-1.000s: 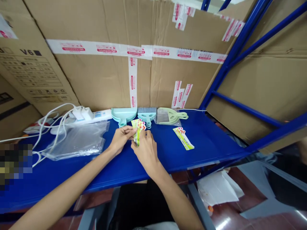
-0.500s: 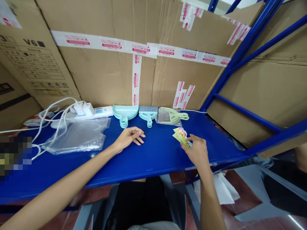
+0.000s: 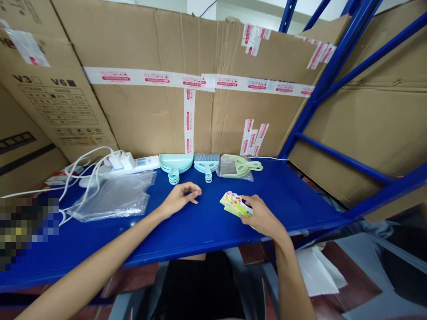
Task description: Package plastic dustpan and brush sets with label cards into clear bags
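My right hand (image 3: 263, 217) pinches a fanned bunch of yellow, white and pink printed cards (image 3: 232, 203) above the right part of the blue tabletop. My left hand (image 3: 181, 198) hovers near the middle of the table, fingers loosely curled and apart, holding nothing. Just beyond it stand stacked mint-green dustpans (image 3: 175, 164) and a stack of mint-green hand brushes (image 3: 207, 165) with grey bristles. To their right lies a pale green brush and dustpan set (image 3: 243, 166), partly in a clear bag.
Clear plastic bags (image 3: 115, 198) lie flat at the left, beside a white power strip (image 3: 143, 163) with tangled cables (image 3: 90, 171). A taped cardboard wall (image 3: 140, 115) closes the back. Blue metal rack posts (image 3: 315, 102) rise at the right. A white bag (image 3: 318, 271) sits below the table.
My right hand has brought the cards leftward and a little nearer to me. My left hand stays near the middle, its fingers slightly more curled. The camera view has tilted up.
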The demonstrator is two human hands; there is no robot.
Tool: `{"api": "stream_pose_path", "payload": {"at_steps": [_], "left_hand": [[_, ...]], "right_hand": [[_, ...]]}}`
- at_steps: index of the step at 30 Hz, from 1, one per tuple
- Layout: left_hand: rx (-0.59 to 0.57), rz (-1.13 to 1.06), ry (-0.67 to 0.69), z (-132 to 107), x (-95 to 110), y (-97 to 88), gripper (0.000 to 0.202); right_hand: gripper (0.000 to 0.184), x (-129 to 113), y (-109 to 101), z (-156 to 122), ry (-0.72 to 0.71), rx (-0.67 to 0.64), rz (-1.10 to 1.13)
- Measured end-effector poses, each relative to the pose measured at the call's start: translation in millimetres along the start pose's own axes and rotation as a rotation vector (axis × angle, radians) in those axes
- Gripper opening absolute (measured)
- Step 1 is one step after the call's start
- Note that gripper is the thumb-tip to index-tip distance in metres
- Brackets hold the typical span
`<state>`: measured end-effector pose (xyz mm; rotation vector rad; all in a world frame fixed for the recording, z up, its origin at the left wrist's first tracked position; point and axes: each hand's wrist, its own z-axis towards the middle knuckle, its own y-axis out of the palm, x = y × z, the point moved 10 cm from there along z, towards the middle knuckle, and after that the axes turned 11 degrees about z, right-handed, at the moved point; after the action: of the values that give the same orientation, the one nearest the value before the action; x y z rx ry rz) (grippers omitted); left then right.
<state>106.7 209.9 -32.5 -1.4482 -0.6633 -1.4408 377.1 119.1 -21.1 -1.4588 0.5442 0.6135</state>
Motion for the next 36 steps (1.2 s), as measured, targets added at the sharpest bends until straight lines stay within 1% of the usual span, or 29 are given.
{"api": "stream_pose_path", "payload": {"at_steps": [3,6,8,10,11,12,14,16,17,19,21,23,25,27,29,33,36], "left_hand": [[-0.04,0.075,0.094,-4,10,7.8,0.046],[-0.106,0.16,0.182,-9,21,19.5,0.06],[-0.15,0.203,0.226,-13,26,26.5,0.07],[-0.187,0.241,0.239,-16,28,31.4,0.074],[-0.185,0.268,0.233,-16,28,31.3,0.071],[-0.162,0.299,0.225,-16,27,28.8,0.065],[-0.056,0.367,0.211,-14,27,17.0,0.048],[0.062,0.401,0.207,-12,28,2.6,0.036],[0.099,0.404,0.208,-12,28,-2.8,0.033],[0.128,0.426,0.23,-11,30,-8.5,0.028],[0.114,0.478,0.278,-11,34,-8.2,0.024],[0.077,0.527,0.32,-12,37,-4.7,0.022],[0.043,0.546,0.319,-12,36,-2.2,0.022],[0.034,0.549,0.292,-10,33,-2.7,0.023],[0.051,0.524,0.254,-8,30,-6.4,0.024],[0.072,0.415,0.174,-3,19,-13.7,0.033],[0.053,0.36,0.134,0,8,-14.4,0.039]], "right_hand": [[0.085,-31,19,-1,-0.081,-0.091,0.013],[0.086,-63,42,1,-0.202,-0.193,-0.025],[0.085,-84,55,3,-0.281,-0.221,-0.049],[0.084,-101,64,5,-0.34,-0.192,-0.089],[0.084,-108,66,6,-0.364,-0.158,-0.119],[0.084,-115,66,7,-0.39,-0.117,-0.147],[0.08,-124,62,8,-0.448,-0.03,-0.187],[0.067,-125,53,7,-0.481,0.052,-0.229],[0.058,-121,47,8,-0.477,0.085,-0.265],[0.043,-107,39,9,-0.432,0.109,-0.332],[0.037,-92,36,10,-0.383,0.084,-0.328],[0.035,-81,35,11,-0.365,0.073,-0.243],[0.034,-76,32,12,-0.37,0.095,-0.134],[0.035,-73,32,13,-0.376,0.109,-0.052],[0.038,-71,34,16,-0.38,0.097,-0.008],[0.039,-68,37,22,-0.37,0.077,0.037],[0.038,-65,39,25,-0.353,0.069,0.05]]}}
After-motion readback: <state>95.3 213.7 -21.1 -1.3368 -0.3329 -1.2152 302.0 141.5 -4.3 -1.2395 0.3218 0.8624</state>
